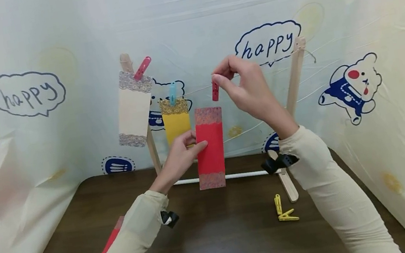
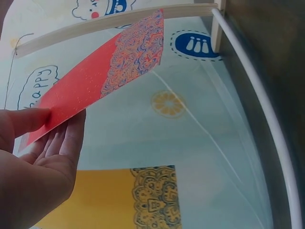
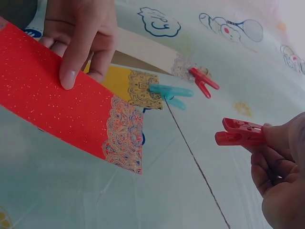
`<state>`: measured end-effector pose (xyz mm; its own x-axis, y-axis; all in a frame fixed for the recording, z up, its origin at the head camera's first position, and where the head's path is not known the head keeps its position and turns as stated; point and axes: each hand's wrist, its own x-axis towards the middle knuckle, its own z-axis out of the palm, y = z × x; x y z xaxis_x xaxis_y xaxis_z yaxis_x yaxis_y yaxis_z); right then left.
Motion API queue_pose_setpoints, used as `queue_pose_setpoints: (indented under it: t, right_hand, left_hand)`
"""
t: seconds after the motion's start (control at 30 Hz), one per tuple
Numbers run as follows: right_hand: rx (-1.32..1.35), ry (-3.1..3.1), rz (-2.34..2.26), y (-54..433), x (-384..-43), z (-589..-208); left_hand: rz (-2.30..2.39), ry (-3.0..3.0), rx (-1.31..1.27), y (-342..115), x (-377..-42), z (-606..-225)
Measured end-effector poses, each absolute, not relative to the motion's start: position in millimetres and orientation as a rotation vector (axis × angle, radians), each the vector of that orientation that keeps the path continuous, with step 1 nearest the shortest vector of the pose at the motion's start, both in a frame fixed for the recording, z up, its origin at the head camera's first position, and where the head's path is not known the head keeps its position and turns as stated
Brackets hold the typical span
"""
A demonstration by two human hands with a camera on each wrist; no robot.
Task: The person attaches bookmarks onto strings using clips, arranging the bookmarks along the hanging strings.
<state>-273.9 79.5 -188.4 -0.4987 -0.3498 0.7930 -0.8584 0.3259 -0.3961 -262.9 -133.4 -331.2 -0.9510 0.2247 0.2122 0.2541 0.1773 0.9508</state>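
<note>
hands [image 1: 180,155] [image 1: 248,89] around red card [image 1: 211,156], left, and red clip [image 1: 215,92], right; yellow card [image 1: 177,124] part-hidden behind

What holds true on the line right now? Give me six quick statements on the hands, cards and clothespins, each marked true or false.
1. The left hand grips the red card. True.
2. The right hand pinches a red clothespin. True.
3. That clothespin is already clamped on the red card. False: it is apart from the card.
4. A blue clothespin clips the yellow card to the string. True.
5. Only one card is clipped up. False: the cream card is too, by another red clothespin.
6. Every loose clothespin is green. False: two yellow clothespins lie on the table.
</note>
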Motion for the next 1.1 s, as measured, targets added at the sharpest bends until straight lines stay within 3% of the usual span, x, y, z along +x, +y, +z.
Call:
queue_pose_setpoints:
  t: [0.47, 1.1]
  right_hand:
    - [1.038, -2.072, 1.055, 59.5, -314.1, -175.3]
    - [1.071, -2.269, 1.025, 63.3, -316.5, -196.3]
  left_hand:
    - [-2.006, -2.331, -0.51, -121.7, -270.2, -316.4]
    - [-2.028, -2.279, -0.554, -121.9, -273.0, -321.1]
